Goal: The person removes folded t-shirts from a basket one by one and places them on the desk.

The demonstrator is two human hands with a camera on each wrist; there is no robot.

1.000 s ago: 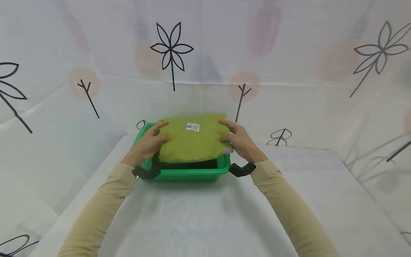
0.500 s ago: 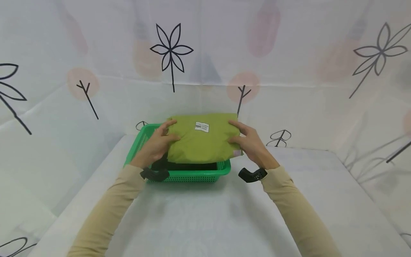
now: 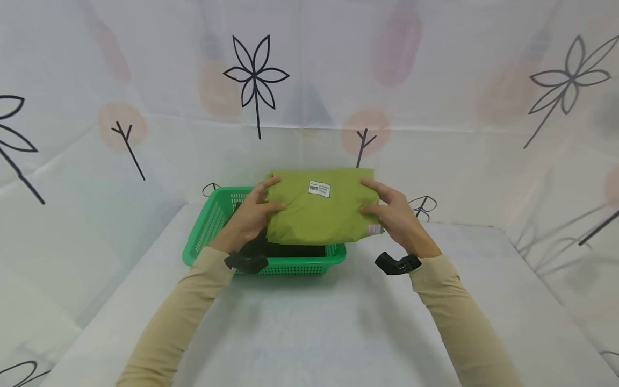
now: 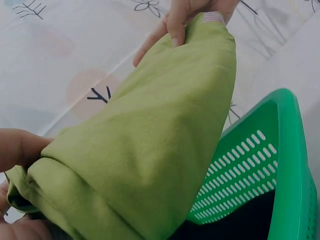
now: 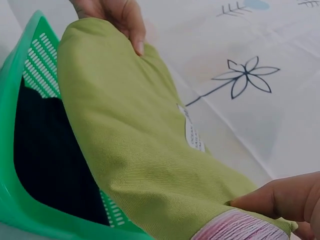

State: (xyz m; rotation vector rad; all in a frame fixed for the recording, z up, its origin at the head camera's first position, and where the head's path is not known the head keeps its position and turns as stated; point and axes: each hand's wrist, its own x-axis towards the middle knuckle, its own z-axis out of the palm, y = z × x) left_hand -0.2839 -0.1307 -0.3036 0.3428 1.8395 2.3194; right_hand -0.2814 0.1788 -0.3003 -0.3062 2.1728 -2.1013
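My left grip (image 3: 249, 217) and right grip (image 3: 397, 216) pinch opposite ends of a folded lime-green cloth (image 3: 319, 217), thumbs against its near face. My beige-sleeved arms (image 3: 176, 322) stretch forward, angling inward. The cloth is above a green basket (image 3: 290, 262) containing something black (image 5: 52, 150), on a white desk (image 3: 309, 328).
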